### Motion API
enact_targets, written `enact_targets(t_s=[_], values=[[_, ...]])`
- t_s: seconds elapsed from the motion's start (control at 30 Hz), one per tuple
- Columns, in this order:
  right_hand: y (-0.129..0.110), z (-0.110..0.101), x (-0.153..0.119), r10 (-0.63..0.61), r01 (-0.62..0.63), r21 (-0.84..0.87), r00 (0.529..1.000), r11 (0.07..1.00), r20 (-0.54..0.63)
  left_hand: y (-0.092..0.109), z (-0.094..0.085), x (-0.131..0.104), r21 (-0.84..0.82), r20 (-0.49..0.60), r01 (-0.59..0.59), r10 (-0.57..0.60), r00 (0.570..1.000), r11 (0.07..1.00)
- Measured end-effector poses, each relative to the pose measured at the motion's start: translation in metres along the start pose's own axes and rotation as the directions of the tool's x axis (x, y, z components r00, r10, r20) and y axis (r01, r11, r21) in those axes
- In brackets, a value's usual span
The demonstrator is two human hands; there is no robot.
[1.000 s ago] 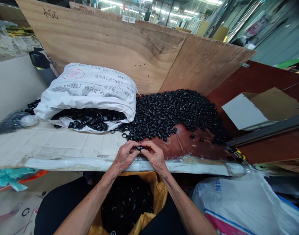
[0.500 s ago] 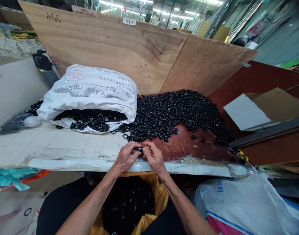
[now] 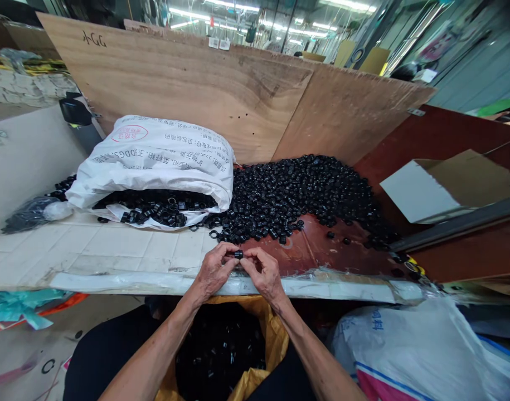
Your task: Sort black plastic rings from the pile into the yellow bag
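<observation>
A small black cylindrical part (image 3: 238,254) is between the fingertips of both hands, just above the table's front edge. My left hand (image 3: 216,268) pinches it from the left. My right hand (image 3: 263,272) has thumb and fingertips closed at its right end. Behind the hands lies a large heap of black parts (image 3: 300,186). To its left, a white printed sack (image 3: 154,153) lies on its side, its mouth showing more black parts. Below the hands, between the knees, a yellow bag (image 3: 275,328) holds many dark parts.
Plywood boards (image 3: 188,83) stand along the back. An open cardboard box (image 3: 424,192) is at the right, above a dark metal bar (image 3: 459,225). A clear plastic bag (image 3: 31,214) lies at the left, and a white-and-blue sack (image 3: 417,345) sits low at the right.
The fingertips of my right hand have drawn slightly apart from those of my left, showing more of the black part. The camera view has shifted slightly.
</observation>
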State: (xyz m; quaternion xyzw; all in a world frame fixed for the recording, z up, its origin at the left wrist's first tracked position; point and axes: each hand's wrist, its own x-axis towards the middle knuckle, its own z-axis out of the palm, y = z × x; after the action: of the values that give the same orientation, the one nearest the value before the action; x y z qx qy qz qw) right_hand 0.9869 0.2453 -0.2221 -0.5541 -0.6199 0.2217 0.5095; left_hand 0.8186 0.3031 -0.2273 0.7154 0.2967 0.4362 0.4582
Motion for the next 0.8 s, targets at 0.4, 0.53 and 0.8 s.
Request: enact_targets(t_s=[0.4, 0.53, 0.8], values=[[-0.025, 0.007, -0.029, 0.050, -0.049, 0.020, 0.997, 0.999, -0.052, 0.022, 0.005, -0.029, -0.129, -0.011, 0.097, -0.099, 0.995, 0.987], [-0.029, 0.007, -0.042, 0.054, -0.054, 0.001, 0.999, 0.999, -0.007, 0.026, 0.001, -0.043, -0.101, -0.033, 0.080, -0.083, 0.996, 0.992], [-0.046, 0.015, -0.064, 0.273, -0.283, 0.142, 0.958, 0.948, 0.085, 0.035, -0.005, -0.070, -0.054, 0.020, 0.089, -0.088, 0.996, 0.995]])
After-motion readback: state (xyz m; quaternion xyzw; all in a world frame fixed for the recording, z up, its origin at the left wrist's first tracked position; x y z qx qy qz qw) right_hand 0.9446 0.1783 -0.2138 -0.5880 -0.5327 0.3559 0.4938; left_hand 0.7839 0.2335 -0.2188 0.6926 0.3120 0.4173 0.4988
